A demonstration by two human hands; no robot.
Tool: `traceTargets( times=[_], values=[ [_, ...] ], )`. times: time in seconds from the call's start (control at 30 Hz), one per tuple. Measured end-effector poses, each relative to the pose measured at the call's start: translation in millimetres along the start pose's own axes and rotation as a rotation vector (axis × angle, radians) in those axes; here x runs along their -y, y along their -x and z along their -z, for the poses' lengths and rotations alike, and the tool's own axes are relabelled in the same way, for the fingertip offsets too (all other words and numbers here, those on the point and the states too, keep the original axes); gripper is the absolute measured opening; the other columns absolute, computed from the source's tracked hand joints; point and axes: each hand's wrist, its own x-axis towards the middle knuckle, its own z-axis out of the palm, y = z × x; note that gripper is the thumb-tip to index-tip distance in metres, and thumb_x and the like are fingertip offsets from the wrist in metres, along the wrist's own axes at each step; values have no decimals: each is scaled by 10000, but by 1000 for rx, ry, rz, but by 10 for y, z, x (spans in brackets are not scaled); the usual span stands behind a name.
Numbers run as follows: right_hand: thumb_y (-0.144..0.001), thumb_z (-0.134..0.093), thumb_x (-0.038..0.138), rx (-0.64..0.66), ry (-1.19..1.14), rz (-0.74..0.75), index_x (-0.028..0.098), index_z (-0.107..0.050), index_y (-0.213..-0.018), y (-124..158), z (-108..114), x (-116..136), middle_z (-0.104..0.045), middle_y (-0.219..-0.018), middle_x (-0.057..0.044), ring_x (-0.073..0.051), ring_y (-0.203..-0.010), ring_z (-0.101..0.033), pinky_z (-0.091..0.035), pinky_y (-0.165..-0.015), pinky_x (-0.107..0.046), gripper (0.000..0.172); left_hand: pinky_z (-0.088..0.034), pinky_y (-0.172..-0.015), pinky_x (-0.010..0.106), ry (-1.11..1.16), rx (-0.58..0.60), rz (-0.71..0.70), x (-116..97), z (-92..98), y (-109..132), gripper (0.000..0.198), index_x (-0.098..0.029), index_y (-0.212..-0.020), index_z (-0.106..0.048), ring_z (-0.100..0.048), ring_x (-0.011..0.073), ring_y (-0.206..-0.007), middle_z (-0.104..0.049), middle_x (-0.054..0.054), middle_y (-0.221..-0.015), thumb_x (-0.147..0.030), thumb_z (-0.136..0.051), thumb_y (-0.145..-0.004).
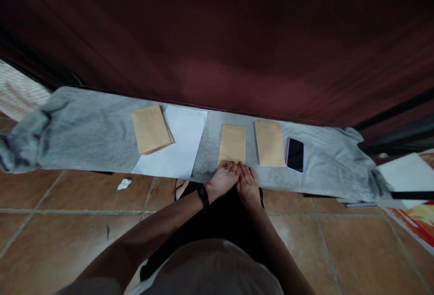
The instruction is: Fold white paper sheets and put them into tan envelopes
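Note:
A brown paper envelope (232,143) lies on the grey cloth in front of me, its near end partly hidden by my hands. My left hand (225,178), with a black band on the wrist, has its fingers curled together over that near edge. Touching it, my right hand (248,185) rests at the envelope's near right corner with its fingers stretched out flat. Just to the right lies a small stack of similar envelopes (270,143). Further left, another stack of brown envelopes (152,128) sits partly on white paper sheets (185,134).
The grey cloth (91,128) covers a long narrow surface against a dark red curtain-like cloth (217,73). A phone (295,155) in a purple case lies right of the envelopes. On the tiled floor (298,241) is a crumpled white scrap (124,184).

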Motion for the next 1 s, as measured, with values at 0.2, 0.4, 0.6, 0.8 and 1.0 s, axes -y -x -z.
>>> traceTargets(
  times=[0.2, 0.4, 0.6, 0.8, 1.0],
  values=[
    [-973, -373, 149, -33, 26, 13, 83, -413, -1487, 50, -15, 3, -436, -1526, -158, -264, -1435, -366, -290, -1194, -502, 520, -299, -1181, 451, 100, -135, 63, 45, -170, -35, 434, -51, -1355, -502, -414, 269, -1413, -493, 213, -1472, -189, -388, -959],
    [-979, -389, 150, -13, 29, 39, 111, -485, -1440, 45, -3, 11, -469, -1505, -153, -265, -1439, -360, -292, -1192, -507, 473, -210, -1229, 444, 159, -171, 74, 194, -303, -137, 532, -125, -1496, -372, -266, 217, -1491, -351, 125, -1592, -297, -315, -996],
    [-1001, -411, 214, -61, -24, -36, 111, -465, -1450, -2, 4, 49, -538, -1447, -143, -241, -1394, -432, -317, -1187, -471, 464, -177, -1234, 478, 142, -146, 105, 301, -344, -426, 565, -124, -1526, -325, -233, 225, -1503, -325, 117, -1603, -269, -308, -980],
    [-1006, -416, 227, -107, -50, -66, 158, -464, -1460, -26, -6, 68, -577, -1414, -112, -230, -1372, -465, -324, -1184, -462, 462, -116, -1239, 480, 127, -141, 142, 427, -374, -818, 574, -150, -1539, -305, -202, 218, -1513, -301, 89, -1616, -294, -291, -983],
    [-999, -426, 212, -120, -33, -50, 177, -380, -1515, -54, 23, 79, -507, -1485, -90, -219, -1383, -454, -335, -1178, -436, 520, -68, -1229, 526, 138, -144, 204, 503, -372, -1129, 576, -157, -1541, -304, -204, 242, -1511, -321, 104, -1608, -319, -285, -988]
  ],
)
